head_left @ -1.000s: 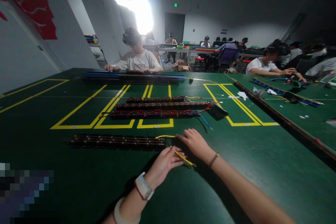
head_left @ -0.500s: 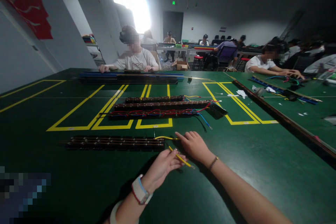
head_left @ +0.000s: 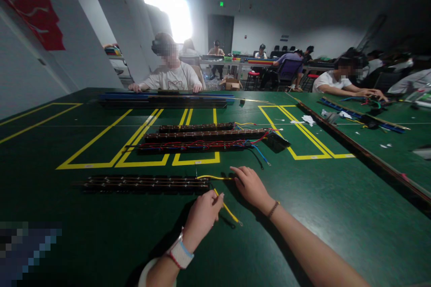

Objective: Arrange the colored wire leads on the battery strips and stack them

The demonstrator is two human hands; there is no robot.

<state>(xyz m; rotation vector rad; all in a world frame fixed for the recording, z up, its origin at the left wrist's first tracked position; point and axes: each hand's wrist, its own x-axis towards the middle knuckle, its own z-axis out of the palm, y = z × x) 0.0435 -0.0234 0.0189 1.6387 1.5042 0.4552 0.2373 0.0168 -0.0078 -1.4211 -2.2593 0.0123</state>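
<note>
A dark strip assembly [head_left: 144, 184] with metal-dotted rows lies lengthwise on the green table. From its right end one yellow wire [head_left: 213, 176] runs to my right hand [head_left: 252, 186]. That hand's index finger points left, while the lower fingers and thumb close round the wire's end, which is hidden. A second yellow wire [head_left: 230, 212], with a ring lug at its tip, slants down toward me. My left hand [head_left: 204, 213] pinches this one near its upper end, just below the strip's right end.
Beyond lie more dark strips [head_left: 205, 134] with red and blue wires, on yellow tape outlines [head_left: 197, 162]. A long dark bar [head_left: 363, 152] crosses the right side, near white scraps [head_left: 308, 119]. Co-workers sit opposite [head_left: 175, 76] and at right [head_left: 340, 83].
My left hand has turned from open-palmed to a pinch and moved slightly left along the yellow wire. The wire's lug end has swung down and left. My right hand has shifted slightly.
</note>
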